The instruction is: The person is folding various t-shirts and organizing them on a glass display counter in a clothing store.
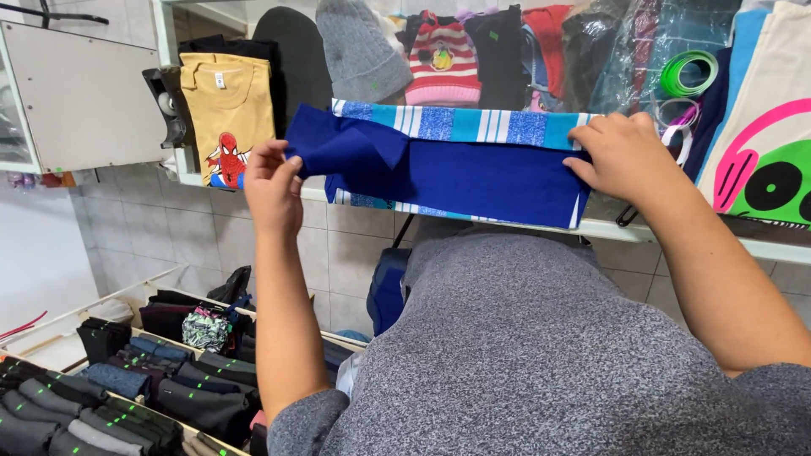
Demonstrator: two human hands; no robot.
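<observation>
The blue folded cloth (456, 173) hangs level in the air before the shelf (676, 230), its long axis running left to right, left hand (272, 187) pinching one end and right hand (621, 156) the other.

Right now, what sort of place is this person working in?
Probably a small clothing shop or market stall. Knit hats and a yellow printed T-shirt hang on display, folded dark garments fill divided bins below, and both hands, left and right, hold a blue striped garment.

Bright, even light — soft shadows, sharp focus, slight wide-angle bending at edges.
</observation>
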